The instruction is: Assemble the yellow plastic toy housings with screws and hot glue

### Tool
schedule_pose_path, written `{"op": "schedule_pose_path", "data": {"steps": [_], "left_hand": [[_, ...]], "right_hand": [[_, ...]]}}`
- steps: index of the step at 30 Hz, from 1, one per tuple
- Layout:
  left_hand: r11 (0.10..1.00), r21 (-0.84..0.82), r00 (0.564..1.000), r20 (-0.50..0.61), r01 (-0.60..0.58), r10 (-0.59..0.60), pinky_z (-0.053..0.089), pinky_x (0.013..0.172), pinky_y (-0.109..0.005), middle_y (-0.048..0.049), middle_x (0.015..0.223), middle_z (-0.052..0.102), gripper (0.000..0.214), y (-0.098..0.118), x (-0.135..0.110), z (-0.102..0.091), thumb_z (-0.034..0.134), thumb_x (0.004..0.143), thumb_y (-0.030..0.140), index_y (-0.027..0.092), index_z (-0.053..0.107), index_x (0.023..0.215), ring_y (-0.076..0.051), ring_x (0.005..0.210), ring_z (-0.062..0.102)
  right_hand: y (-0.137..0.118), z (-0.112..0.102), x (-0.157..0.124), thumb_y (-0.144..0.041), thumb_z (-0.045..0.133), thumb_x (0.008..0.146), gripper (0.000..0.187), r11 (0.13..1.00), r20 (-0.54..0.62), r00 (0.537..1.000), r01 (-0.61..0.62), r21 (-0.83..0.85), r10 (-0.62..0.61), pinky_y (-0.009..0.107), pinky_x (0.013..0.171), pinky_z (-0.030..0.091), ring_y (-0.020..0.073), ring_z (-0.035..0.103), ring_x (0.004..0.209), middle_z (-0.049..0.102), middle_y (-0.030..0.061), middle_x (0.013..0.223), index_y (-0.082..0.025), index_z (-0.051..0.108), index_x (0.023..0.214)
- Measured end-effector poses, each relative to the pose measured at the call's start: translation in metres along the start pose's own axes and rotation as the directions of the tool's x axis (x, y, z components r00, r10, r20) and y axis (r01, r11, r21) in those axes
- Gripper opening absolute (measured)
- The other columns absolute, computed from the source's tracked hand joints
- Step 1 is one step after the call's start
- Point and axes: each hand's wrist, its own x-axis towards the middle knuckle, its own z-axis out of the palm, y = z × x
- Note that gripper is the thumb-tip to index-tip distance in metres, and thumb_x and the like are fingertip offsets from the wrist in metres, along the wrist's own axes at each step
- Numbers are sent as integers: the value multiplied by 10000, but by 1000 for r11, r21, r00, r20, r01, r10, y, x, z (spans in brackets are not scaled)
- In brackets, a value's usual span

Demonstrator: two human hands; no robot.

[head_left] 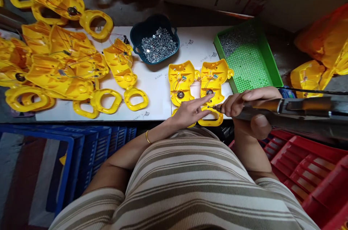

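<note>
Two yellow plastic shells, a left one [181, 81] and a right one [214, 77], lie side by side with their hollow insides up. Each holds a small circuit board, thin wires and a round metal part. My left hand [188, 113] reaches across the left shell's lower end, fingers stretched and apart over the right shell's handle ring [210, 122]. My right hand [244, 110] is wrapped round a dark power screwdriver [296, 112] held nearly level. Its bit points left and its tip is at the right shell, between my left fingers. Whether a screw sits there I cannot make out.
A dark bowl [133, 36] of silvery screws stands behind the shells, and a green perforated tray [268, 59] with small screws is at the right. Yellow shells [59, 77] pile up on the left. Blue crates [78, 153] and a red crate [307, 164] flank my body.
</note>
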Motion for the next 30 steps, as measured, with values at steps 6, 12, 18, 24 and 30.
{"op": "schedule_pose_path", "data": {"steps": [6,12,18,24,30], "left_hand": [[885,362,956,79,-292,283,503,762,-282,-59,878,728,236,8,-4,-3,618,902,380,152,663,943,-183,861,658],[782,411,826,518,-468,222,335,1058,-419,-135,1405,517,625,12,-6,2,697,820,472,169,501,1330,-267,1322,429],[767,448,856,453,-459,248,340,1053,-417,-79,1375,544,394,6,-8,13,601,907,249,207,531,1292,-233,1299,445],[766,457,859,454,-452,236,395,1014,-395,-76,1389,532,323,10,-8,14,459,967,144,214,555,1268,-231,1270,474],[838,352,876,400,-418,268,407,1058,-371,-93,1382,535,296,-3,-14,26,483,950,140,168,586,1226,-233,1232,500]], "right_hand": [[10,-10,7,-437,629,852,247,996,-35,995,87,-35,-89,270,357,435,130,486,367,530,-51,516,-273,640,1037],[25,-1,13,-450,655,805,247,989,-78,994,70,-132,-81,278,366,420,128,458,371,504,-58,520,-305,632,1004],[40,5,13,-490,627,805,241,986,-88,994,47,-161,-61,349,425,473,147,416,338,471,-76,477,-360,595,1005],[50,1,9,-475,634,798,253,993,-61,998,24,-118,-32,309,345,388,147,417,335,453,-81,469,-374,569,1021],[53,2,13,-524,646,767,255,990,-28,999,-36,-136,32,277,322,370,123,415,327,461,-84,464,-333,554,909]]}}
